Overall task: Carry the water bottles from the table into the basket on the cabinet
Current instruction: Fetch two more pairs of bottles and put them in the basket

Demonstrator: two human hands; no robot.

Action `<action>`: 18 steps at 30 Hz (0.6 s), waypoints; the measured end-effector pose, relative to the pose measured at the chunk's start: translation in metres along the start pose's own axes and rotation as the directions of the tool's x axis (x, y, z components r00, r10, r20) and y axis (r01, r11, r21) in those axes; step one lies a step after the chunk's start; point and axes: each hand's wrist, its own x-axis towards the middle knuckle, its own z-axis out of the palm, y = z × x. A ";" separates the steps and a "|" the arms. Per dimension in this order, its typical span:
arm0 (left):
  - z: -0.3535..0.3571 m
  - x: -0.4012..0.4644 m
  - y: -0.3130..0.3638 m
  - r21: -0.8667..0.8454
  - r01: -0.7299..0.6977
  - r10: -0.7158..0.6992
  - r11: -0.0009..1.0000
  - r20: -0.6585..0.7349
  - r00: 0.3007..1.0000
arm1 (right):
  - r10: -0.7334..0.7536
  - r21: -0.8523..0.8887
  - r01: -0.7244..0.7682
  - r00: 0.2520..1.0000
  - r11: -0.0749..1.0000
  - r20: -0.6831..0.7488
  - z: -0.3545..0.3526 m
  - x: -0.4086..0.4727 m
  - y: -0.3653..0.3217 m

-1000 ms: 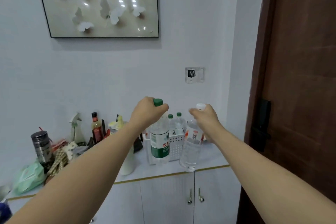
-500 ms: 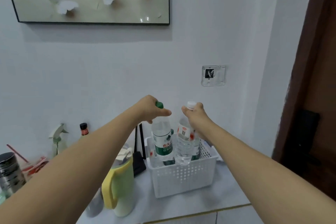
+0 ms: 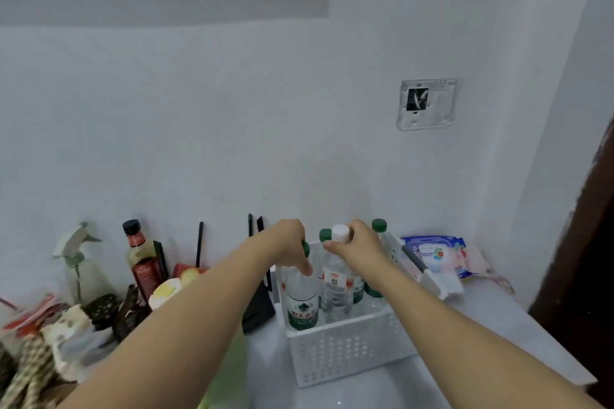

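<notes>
Both bottles sit lower than half a second ago: you have sunk them from above the rim into the white basket [image 3: 349,352] at the cabinet's [image 3: 491,319] right end. Your left hand [image 3: 288,247] stays clamped on the green-capped bottle [image 3: 301,299], your right hand [image 3: 357,247] pinches the white-capped bottle [image 3: 337,289] by its neck, both upright along the basket's front wall, ahead of two green-capped bottles already inside. You are at the placing step; next, likely settle them and let go without tipping neighbours.
</notes>
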 end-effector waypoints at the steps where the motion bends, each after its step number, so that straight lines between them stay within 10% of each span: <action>1: 0.008 0.004 -0.001 0.025 -0.005 0.004 1.000 0.010 1.000 | 0.008 -0.008 -0.008 1.000 1.000 0.009 0.004 0.002 0.005; 18: 0.034 0.010 -0.003 0.087 0.014 -0.018 0.996 0.037 0.999 | 0.045 -0.015 -0.043 0.985 0.999 0.169 0.020 -0.007 0.041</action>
